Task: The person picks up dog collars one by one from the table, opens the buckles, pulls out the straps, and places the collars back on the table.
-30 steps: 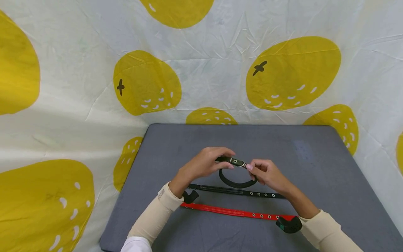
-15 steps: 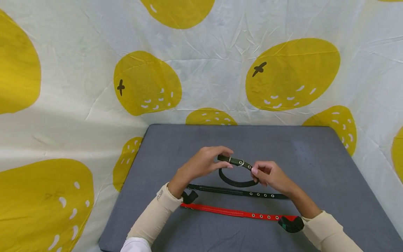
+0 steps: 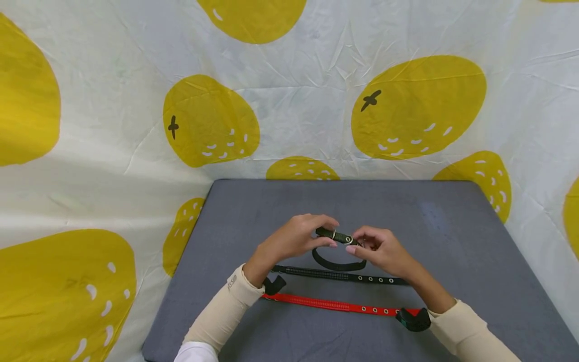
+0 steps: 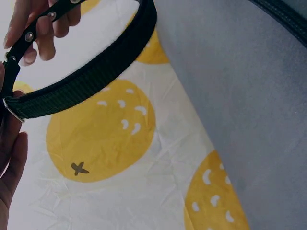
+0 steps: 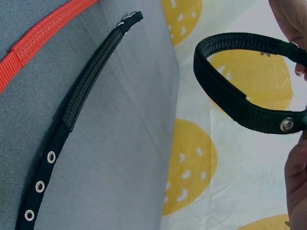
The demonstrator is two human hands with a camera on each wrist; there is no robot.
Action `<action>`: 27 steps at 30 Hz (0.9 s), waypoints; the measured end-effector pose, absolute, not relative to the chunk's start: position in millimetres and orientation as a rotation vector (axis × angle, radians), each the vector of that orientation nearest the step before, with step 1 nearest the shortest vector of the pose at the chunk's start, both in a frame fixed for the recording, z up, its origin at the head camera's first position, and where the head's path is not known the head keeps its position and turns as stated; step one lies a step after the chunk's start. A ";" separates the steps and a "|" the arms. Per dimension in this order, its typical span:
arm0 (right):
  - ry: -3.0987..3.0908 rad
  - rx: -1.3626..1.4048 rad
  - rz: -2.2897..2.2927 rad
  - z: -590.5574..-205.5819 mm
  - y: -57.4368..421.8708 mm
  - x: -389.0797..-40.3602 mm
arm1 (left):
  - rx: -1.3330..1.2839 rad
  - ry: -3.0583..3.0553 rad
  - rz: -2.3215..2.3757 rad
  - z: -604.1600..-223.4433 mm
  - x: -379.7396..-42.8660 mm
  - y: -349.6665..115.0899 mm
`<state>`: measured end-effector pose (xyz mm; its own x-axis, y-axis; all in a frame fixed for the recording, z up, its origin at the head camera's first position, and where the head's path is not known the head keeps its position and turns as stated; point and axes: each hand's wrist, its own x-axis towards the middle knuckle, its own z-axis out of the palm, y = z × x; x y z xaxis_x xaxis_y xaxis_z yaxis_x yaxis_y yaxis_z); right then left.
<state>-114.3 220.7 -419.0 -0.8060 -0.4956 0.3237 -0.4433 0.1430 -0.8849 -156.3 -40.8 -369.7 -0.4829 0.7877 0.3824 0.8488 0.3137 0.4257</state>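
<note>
A dark green collar [image 3: 336,266] with metal eyelets, a buckle and a ring is bent into a loop above the table. My left hand [image 3: 289,237] pinches it beside the buckle, thumb below and fingers above. On the other side of the ring, my right hand [image 3: 384,250] holds the strap between thumb and fingers. In the left wrist view the padded band of the collar [image 4: 91,91] curves away from the buckle, and the fingers of the right hand [image 4: 45,36] lie along the eyelets. The exact seat of the strap end is partly hidden by the fingers.
A black collar [image 3: 312,273] lies stretched out on the grey table [image 3: 271,201] beneath the hands. Nearer to me is a red collar [image 3: 316,302], roughly parallel to it. White cloth with yellow fruit prints [image 3: 212,120] hangs behind and beside the table.
My right hand first slid right along the strap, baring an eyelet, then came back left towards the ring. The left hand has barely moved, and both collars on the table stay put.
</note>
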 end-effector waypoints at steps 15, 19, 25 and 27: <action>2.325 -1.040 -1.685 -413.3 224.7 -112.9 | -1.547 -2.441 -1.008 -373.3 -159.7 -47.7; 2.249 -0.990 -1.721 -409.9 221.7 -112.4 | -1.578 -2.458 -0.981 -371.9 -158.7 -46.9; 2.237 -0.886 -1.701 -407.8 214.0 -113.1 | -1.633 -2.527 -0.903 -371.0 -156.2 -43.8; 2.253 -0.844 -1.682 -408.7 211.2 -112.8 | -1.651 -2.542 -0.881 -371.9 -155.2 -42.4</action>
